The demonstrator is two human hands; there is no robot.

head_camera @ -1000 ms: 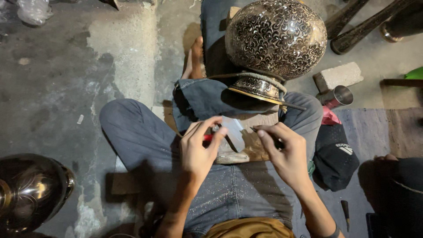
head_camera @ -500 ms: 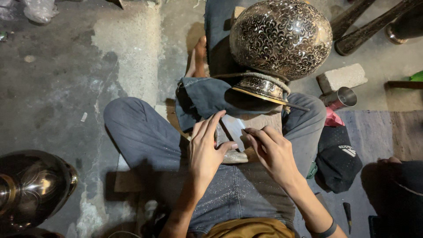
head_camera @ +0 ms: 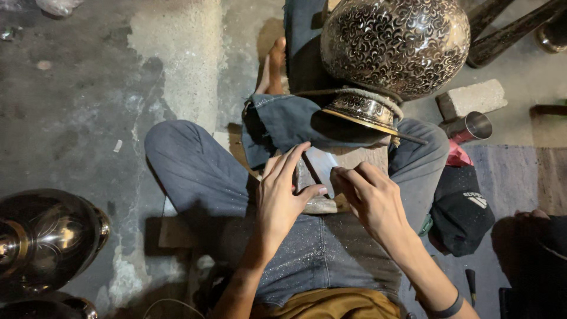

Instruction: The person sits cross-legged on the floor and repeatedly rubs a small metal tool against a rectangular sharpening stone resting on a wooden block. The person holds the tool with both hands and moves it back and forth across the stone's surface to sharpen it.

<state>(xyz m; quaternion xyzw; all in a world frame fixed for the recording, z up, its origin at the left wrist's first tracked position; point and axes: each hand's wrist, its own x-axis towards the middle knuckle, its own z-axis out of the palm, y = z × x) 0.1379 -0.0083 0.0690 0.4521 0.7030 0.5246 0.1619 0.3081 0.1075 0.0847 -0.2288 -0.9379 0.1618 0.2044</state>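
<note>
**Both hands on a pale sheet over a lap block**

An engraved metal vase (head_camera: 396, 44), round and covered in a curling pattern, lies tipped toward the person, its flared golden rim (head_camera: 363, 112) resting against the denim just beyond the hands. A second, plain polished vessel (head_camera: 44, 236) sits on the concrete floor (head_camera: 88, 106) at the left edge of view. The person sits cross-legged in jeans (head_camera: 195, 171), with a flat stone-like block (head_camera: 322, 204) on the lap. On that block, at its far edge, lies a small pale sheet (head_camera: 323, 164). A black cap (head_camera: 460, 210) lies beside the right knee, and past it stand a grey brick (head_camera: 472, 97) and a steel cup (head_camera: 469, 126).

The left hand (head_camera: 283, 198) is spread flat, fingers extended and pressing on the sheet's left side, thumb stretched across toward the other hand; it grasps nothing. The right hand (head_camera: 369, 198) has its fingers curled, the tips pinched together at the sheet's right edge; whether something thin sits in that pinch cannot be told
</note>
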